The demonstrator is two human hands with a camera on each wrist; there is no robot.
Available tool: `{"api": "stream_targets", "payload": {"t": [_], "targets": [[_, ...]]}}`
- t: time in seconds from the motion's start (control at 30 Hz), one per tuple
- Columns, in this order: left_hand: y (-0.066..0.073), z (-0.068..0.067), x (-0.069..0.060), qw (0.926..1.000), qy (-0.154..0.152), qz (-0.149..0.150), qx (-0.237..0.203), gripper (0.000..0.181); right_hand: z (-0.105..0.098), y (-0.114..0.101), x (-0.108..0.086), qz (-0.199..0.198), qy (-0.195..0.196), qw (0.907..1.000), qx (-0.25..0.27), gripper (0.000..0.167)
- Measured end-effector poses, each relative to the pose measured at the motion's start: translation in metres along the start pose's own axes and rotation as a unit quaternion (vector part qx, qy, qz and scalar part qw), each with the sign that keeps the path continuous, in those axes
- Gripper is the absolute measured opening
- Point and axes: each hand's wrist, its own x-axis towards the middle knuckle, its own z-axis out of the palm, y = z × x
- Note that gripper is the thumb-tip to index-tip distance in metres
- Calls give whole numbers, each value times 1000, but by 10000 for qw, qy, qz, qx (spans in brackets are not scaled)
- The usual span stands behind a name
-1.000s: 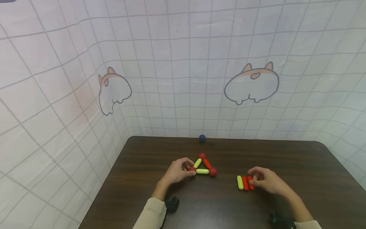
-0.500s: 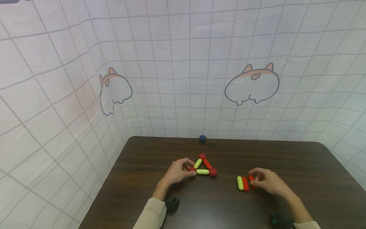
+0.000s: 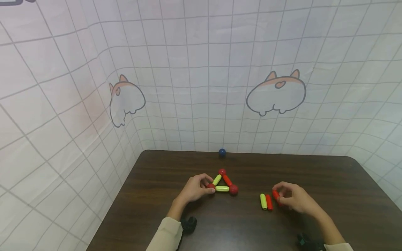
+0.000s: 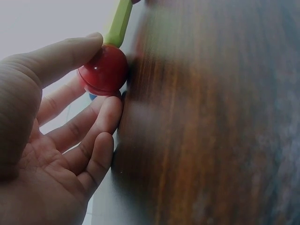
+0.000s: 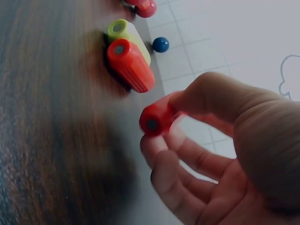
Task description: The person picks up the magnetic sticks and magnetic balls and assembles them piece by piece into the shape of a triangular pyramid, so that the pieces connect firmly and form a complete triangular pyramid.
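Note:
Three red balls joined by two yellow-green rods and one red rod [image 3: 227,180] form a flat triangle on the table. My left hand [image 3: 196,187] pinches the red ball [image 4: 106,70] at its left corner between thumb and fingers. To the right, my right hand [image 3: 293,197] holds a loose red rod [image 5: 159,116] between thumb and fingertips, with a grey disc showing in the rod's end. Just left of that hand, a yellow-green rod [image 3: 263,201] and another red rod [image 3: 269,202] lie side by side.
A blue ball [image 3: 222,152] sits at the far edge of the dark wooden table [image 3: 176,162]. Behind the table hangs a white gridded curtain [image 3: 201,87]. Dark devices are strapped at both wrists.
My right hand has drawn the red rod away from the two beside it, and the rod now tilts in the fingers. The left hand stays on its ball.

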Motion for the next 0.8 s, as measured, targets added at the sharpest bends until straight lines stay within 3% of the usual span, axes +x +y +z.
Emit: {"api": "stream_targets", "payload": {"t": [0.43, 0.8], "targets": [[0, 0, 0, 10000, 11, 25, -42, 34, 5, -21, 2, -677, 83, 9940, 858, 32], [-2, 0, 1, 10000, 9, 34, -9, 34, 29, -41, 13, -1118, 475, 9880, 957, 30]]}}
